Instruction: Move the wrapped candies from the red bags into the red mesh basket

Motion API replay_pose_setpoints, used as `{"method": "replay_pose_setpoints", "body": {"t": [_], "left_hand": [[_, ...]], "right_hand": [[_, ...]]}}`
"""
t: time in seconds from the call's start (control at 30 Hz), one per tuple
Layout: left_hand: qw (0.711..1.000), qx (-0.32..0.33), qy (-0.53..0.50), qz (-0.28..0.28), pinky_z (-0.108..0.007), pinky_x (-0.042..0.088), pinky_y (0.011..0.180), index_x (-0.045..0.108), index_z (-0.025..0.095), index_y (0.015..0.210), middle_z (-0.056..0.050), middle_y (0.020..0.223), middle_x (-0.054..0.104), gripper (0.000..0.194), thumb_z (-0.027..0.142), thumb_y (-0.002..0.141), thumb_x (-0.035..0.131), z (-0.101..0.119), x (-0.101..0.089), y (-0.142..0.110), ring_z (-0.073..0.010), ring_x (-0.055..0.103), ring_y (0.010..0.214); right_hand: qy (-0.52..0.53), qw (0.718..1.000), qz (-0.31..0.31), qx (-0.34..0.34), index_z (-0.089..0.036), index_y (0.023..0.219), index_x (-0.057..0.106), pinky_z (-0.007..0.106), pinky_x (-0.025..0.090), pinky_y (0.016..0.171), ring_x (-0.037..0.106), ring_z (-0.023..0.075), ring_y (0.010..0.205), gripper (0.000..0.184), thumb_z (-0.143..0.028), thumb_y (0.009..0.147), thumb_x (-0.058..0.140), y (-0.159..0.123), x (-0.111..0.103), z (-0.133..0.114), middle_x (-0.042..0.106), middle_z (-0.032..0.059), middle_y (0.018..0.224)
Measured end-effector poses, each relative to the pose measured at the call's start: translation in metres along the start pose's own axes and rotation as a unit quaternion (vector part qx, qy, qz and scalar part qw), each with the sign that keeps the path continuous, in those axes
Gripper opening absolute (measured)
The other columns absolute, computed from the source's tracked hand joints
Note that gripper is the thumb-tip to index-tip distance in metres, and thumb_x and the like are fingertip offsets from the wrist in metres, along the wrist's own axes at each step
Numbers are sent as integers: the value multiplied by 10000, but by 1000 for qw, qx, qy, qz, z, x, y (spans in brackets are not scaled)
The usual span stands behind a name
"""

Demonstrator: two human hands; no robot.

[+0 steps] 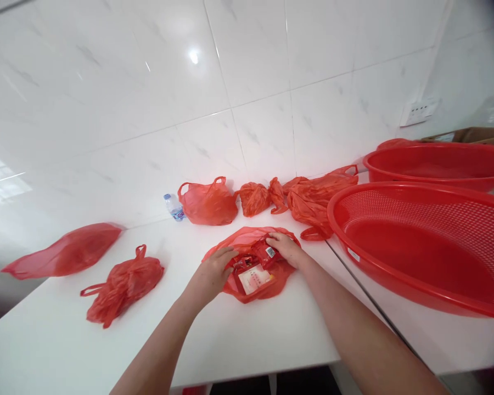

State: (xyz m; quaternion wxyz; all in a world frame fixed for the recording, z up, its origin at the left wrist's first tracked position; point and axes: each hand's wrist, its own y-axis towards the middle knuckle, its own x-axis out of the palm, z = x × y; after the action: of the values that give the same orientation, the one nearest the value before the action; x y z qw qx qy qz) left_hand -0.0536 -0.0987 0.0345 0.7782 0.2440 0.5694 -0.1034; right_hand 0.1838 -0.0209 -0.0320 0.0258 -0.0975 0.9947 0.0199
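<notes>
An opened red plastic bag (pixel 247 236) lies on the white table in front of me. Inside it are red packets, one with a cream-coloured printed label (pixel 255 278) facing up. My right hand (pixel 286 248) grips a red packet with a white barcode sticker (pixel 265 252) at the bag's right side, fingers over its upper edge. At the left rim, my left hand (pixel 218 269) is closed with bent fingers on the plastic bag, close to the packets. Its fingertips are partly hidden among the red film and wrappers.
Tied red bags (pixel 123 285) and a flatter red bag (pixel 69 249) lie to the left. Along the tiled wall stand a water bottle (pixel 175 208), a full red bag (pixel 209 203) and crumpled red bags (pixel 308 200). Large red plastic baskets (pixel 415 252) take up the right side.
</notes>
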Motion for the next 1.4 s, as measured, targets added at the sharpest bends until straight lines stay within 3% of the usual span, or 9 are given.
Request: {"method": "replay_pose_setpoints", "body": {"t": [0.2,0.47,0.57,0.7,0.83,0.97,1.17,1.3,1.4], "left_hand": [[998,16,56,36,-472,449,1000,576,258,1215,-74,1333,539,429,135,817,477,-8,-3,-15,-272,492,1229],[997,-29,46,63,-457,445,982,609,231,1161,-94,1284,571,344,197,828,526,-14,-24,-35,-262,522,1176],[996,-24,15,83,-442,459,962,629,239,1121,-74,1230,613,299,214,844,518,-11,-26,-30,-248,543,1145],[989,13,-76,123,-387,490,917,649,239,1066,-48,1074,682,248,232,877,489,11,-13,-11,-212,601,1038],[990,47,-131,41,-350,513,856,645,247,1079,-42,1055,681,278,196,863,477,23,7,13,-205,622,977],[991,38,-129,-12,-356,499,873,650,274,1059,-21,1071,675,287,194,835,491,6,19,27,-217,616,985],[977,-52,-209,-1,-372,506,891,542,323,1243,-14,1221,622,423,315,820,548,-24,21,38,-248,599,1071],[966,-67,-249,22,-376,496,912,472,302,1315,-34,1321,549,518,278,804,552,-33,24,45,-241,590,1089],[958,-49,-283,-3,-378,468,950,523,282,1265,-36,1310,556,483,297,787,587,-38,33,44,-248,556,1142]], "right_hand": [[-62,997,-33,-18,-203,1019,643,293,481,756,637,175,826,315,-357,747,610,-7,-2,-8,692,19,952],[-103,990,-90,-24,-224,1167,591,303,487,787,639,189,891,454,-322,726,635,-10,-4,-16,677,31,1057],[-123,989,-75,-30,-231,1203,568,318,479,824,628,189,920,515,-311,703,668,-9,-5,-14,657,38,1104],[-102,992,-66,-17,-209,1198,553,341,498,794,638,190,872,494,-291,720,645,-6,-1,-7,677,36,1018],[-76,995,-57,-22,-206,1195,548,338,510,785,645,186,871,482,-300,734,653,-4,1,-1,685,37,1004],[-55,997,-59,-10,-209,1187,544,336,524,779,654,186,882,454,-314,758,650,-3,0,-2,690,41,1003],[-25,996,-82,10,-211,1189,540,361,525,833,663,210,943,419,-372,809,613,-4,1,-9,685,57,1071],[1,993,-114,21,-234,1191,561,356,490,921,621,208,1062,376,-369,840,560,-7,2,-14,654,37,1164],[-7,987,-160,29,-235,1241,535,380,479,933,608,227,1079,434,-303,815,581,-11,-1,-19,644,34,1178]]}}
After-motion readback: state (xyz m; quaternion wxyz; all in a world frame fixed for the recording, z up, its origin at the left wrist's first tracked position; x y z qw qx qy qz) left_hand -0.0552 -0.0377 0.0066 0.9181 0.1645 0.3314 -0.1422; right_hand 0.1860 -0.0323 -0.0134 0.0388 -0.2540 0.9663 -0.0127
